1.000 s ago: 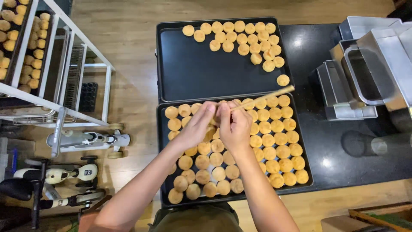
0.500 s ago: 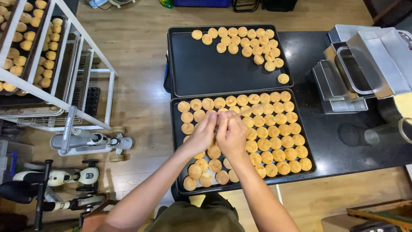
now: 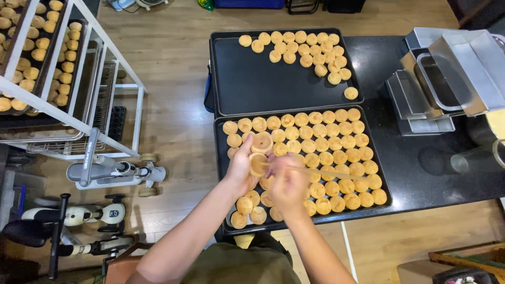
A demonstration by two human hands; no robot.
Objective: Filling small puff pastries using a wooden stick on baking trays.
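My left hand [image 3: 241,167] holds a round golden pastry shell [image 3: 258,164] turned on its side over the near black tray [image 3: 222,173]. My right hand [image 3: 288,183] grips a thin wooden stick [image 3: 321,172] whose tip points at that shell. One shell [image 3: 262,142] with a hole in its top sits just above my left fingers. Several rows of the same round pastries [image 3: 326,147] fill the near tray. The far black tray [image 3: 252,84] carries a cluster of pastries [image 3: 305,50] in its right corner.
A white wheeled rack [image 3: 79,89] with pastry trays stands at the left on the wooden floor. Stacked metal pans [image 3: 447,79] sit at the right on the black counter [image 3: 436,163]. Small ride-on toys [image 3: 68,226] lie at the lower left.
Both hands were together low over the near tray; now my left hand has lifted one shell and my right hand holds the stick out to the right.
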